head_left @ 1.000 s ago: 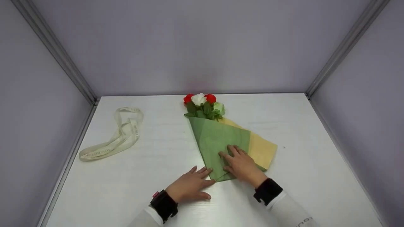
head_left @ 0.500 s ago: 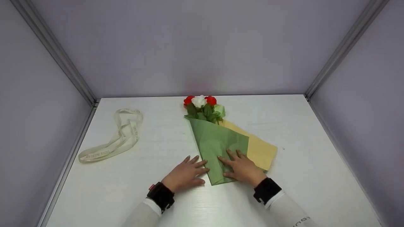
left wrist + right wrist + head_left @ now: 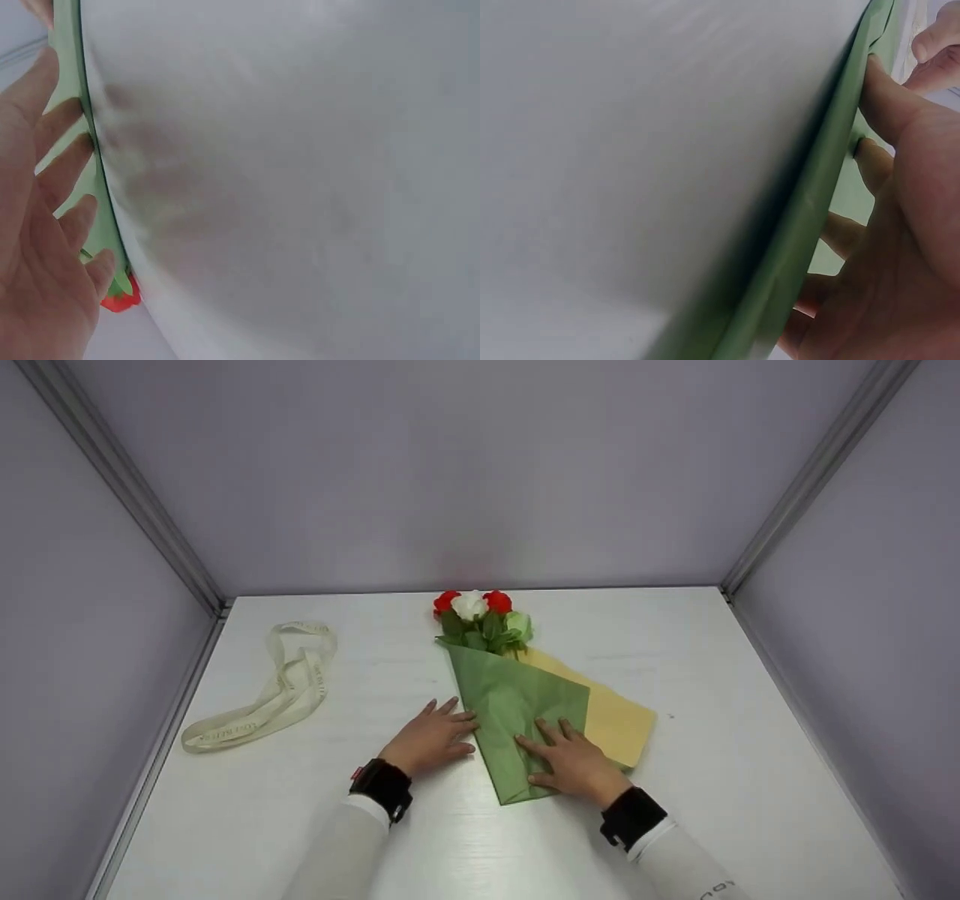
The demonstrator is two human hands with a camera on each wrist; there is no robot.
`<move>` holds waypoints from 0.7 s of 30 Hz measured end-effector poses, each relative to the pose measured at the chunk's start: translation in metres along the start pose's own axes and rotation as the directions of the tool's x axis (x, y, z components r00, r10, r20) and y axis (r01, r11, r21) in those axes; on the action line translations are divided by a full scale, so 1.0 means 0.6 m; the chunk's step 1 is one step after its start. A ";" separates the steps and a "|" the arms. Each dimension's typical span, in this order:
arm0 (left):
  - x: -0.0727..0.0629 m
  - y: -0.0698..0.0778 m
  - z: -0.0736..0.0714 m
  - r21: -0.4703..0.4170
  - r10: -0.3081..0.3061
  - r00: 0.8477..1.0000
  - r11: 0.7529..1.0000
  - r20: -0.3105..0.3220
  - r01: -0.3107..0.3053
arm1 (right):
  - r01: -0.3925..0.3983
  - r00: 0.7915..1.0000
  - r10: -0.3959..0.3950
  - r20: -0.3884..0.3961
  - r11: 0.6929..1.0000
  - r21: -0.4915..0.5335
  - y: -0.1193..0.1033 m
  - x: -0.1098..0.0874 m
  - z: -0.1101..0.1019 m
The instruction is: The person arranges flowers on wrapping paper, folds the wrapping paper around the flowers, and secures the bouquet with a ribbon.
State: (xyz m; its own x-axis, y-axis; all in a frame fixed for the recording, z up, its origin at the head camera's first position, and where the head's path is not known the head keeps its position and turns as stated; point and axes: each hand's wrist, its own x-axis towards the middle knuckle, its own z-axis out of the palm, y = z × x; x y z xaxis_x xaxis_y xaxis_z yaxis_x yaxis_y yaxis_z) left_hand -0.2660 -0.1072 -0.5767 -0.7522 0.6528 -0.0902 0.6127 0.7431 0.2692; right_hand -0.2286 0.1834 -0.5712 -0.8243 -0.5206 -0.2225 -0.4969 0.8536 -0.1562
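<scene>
A bouquet lies on the white table, its red and white roses (image 3: 470, 606) and one pale green rose (image 3: 517, 624) showing at the far end. Green wrapping paper (image 3: 510, 682) is folded over the stems, which are hidden, and a yellow sheet of paper (image 3: 619, 724) sticks out on the right. My right hand (image 3: 577, 765) rests on the green paper with spread fingers. At the paper's left edge lies my left hand (image 3: 427, 739), fingers straight, fingertips touching that edge. The left wrist view shows the fingers (image 3: 67, 161) along the green edge.
A loosely looped cream ribbon (image 3: 289, 690) with printed lettering lies on the left of the table (image 3: 390, 675). Grey panels (image 3: 465, 472) enclose the table at the back and both sides.
My left hand has slid away from me along the paper's left edge, from its near tip to about its middle. The right hand stays nearly in place on the paper.
</scene>
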 end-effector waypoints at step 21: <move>0.059 -0.047 -0.009 -0.033 -0.142 0.985 0.990 -0.099 0.140 | -0.007 1.000 0.007 -0.003 1.000 0.029 0.004 0.000 0.006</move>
State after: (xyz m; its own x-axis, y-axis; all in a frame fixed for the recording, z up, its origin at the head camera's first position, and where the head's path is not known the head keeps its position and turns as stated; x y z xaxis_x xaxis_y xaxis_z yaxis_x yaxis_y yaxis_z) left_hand -0.3112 -0.1062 -0.5825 -0.8520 0.5226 -0.0324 0.4931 0.8217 0.2858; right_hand -0.2288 0.1855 -0.5751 -0.8288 -0.5143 -0.2205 -0.4830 0.8565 -0.1820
